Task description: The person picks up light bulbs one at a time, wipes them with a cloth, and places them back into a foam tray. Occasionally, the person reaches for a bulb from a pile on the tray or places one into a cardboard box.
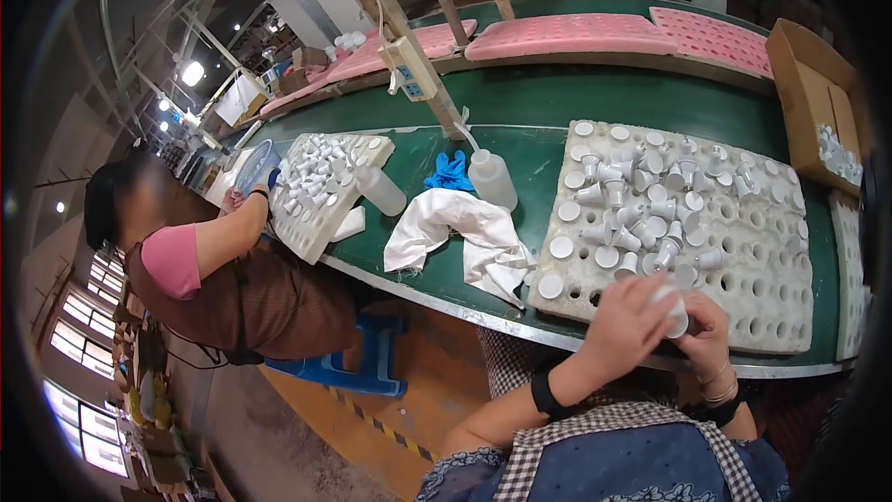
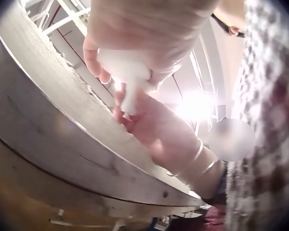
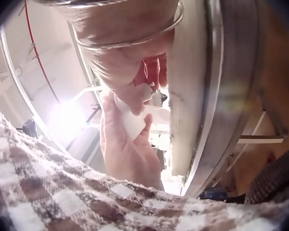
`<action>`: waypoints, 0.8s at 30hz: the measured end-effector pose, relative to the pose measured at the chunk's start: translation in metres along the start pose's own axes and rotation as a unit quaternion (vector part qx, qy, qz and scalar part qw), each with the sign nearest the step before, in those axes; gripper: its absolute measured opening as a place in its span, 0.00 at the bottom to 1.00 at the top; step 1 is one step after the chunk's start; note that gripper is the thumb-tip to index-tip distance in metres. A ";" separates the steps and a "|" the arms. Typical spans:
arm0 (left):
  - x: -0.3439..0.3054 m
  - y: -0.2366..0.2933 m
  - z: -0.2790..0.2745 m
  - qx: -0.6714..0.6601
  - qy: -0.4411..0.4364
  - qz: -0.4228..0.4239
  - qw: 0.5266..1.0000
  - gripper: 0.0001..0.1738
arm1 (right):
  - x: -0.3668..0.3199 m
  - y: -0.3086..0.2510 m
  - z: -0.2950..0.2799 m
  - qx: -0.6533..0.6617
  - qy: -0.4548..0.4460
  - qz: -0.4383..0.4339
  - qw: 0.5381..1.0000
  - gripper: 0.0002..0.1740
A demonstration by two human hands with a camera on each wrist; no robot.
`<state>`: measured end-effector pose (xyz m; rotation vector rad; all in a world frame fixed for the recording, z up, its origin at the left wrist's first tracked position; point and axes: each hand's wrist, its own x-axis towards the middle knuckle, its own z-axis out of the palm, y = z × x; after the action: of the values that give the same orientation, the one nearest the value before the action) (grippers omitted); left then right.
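Observation:
Both hands meet over the near edge of a white foam board (image 1: pixel 785 330) full of round holes. Between them is a white cup-shaped part (image 3: pixel 133 126) with a wide end and a narrow neck. My left hand (image 1: pixel 627 321) grips its wide end, fingers wrapped round it. At the narrow neck, my right hand (image 1: pixel 708 333) pinches with thumb and fingers; small metal bits show at the tip in the right wrist view. Many similar white parts (image 1: pixel 618 193) lie loose or stand in holes on the board, mostly toward its left and middle.
Left of the board are a white cloth (image 1: pixel 455 223), blue gloves (image 1: pixel 449 172) and a white bottle (image 1: pixel 492 181). Another person (image 1: pixel 242 302) works at a second foam board farther left. A cardboard box (image 1: pixel 804 60) stands at the right; pink foam sheets (image 1: pixel 571 37) line the back.

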<state>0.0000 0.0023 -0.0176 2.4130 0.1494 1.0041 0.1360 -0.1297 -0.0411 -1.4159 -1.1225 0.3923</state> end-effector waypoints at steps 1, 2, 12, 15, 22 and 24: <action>0.001 -0.004 -0.004 0.018 0.030 -0.011 0.999 0.25 | 0.000 -0.003 -0.002 -0.002 0.002 -0.002 1.000 0.15; 0.002 -0.003 -0.008 0.017 0.031 -0.008 0.999 0.25 | -0.001 -0.008 -0.005 0.025 -0.004 0.026 0.999 0.15; -0.003 0.005 -0.007 -0.040 0.031 0.016 0.999 0.27 | -0.012 -0.035 -0.001 0.148 0.020 0.193 0.970 0.14; -0.003 0.012 -0.004 -0.093 0.040 0.011 0.995 0.27 | -0.014 -0.027 -0.001 0.233 0.030 0.190 0.953 0.14; -0.004 0.008 -0.008 -0.098 0.075 -0.023 0.992 0.25 | 0.003 -0.046 0.007 0.380 0.105 0.239 0.887 0.14; -0.005 0.009 -0.007 -0.080 0.061 0.007 0.995 0.25 | -0.005 -0.028 -0.001 0.151 -0.009 0.278 0.949 0.12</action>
<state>-0.0094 -0.0040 -0.0116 2.2134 0.0914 1.1259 0.1239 -0.1398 -0.0174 -1.4350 -0.6232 0.9385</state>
